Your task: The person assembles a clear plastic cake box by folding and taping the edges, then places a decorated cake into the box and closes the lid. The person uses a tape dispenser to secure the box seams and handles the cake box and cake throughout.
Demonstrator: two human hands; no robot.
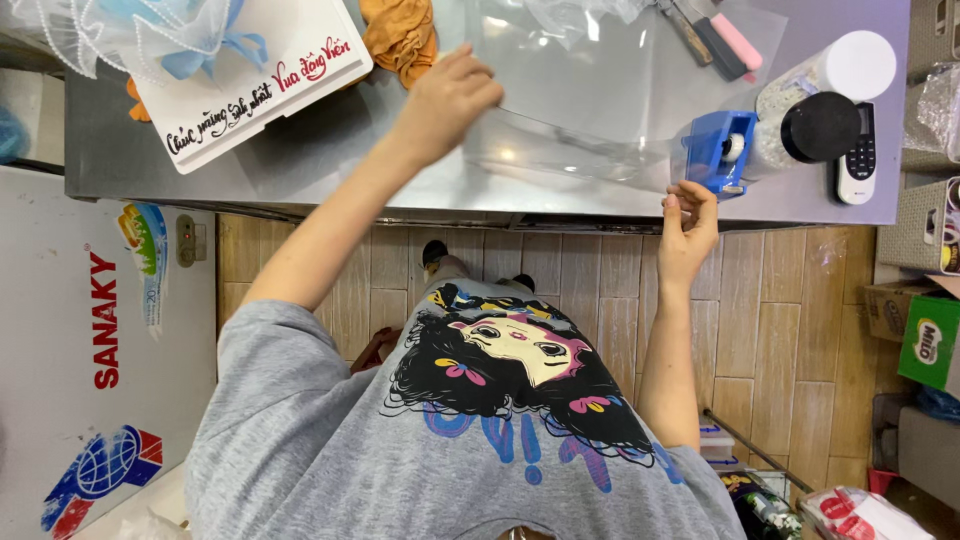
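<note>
My left hand point(447, 97) reaches out over the steel counter point(330, 170). Its curled fingers grip the near left edge of a clear plastic sheet point(590, 90) spread on the counter. My right hand point(688, 222) is at the counter's front edge, just below a blue tape dispenser point(720, 150). Thumb and fingertips are pinched together there, seemingly on a bit of clear tape that I can hardly make out.
A white handwritten card point(250, 90) lies at the back left beside white tulle with blue ribbon point(170, 35) and an orange cloth point(400, 35). Two jars point(830, 100), a white handset point(860, 155) and pens point(725, 40) sit right. A white freezer point(90, 350) and cardboard boxes point(925, 340) flank me.
</note>
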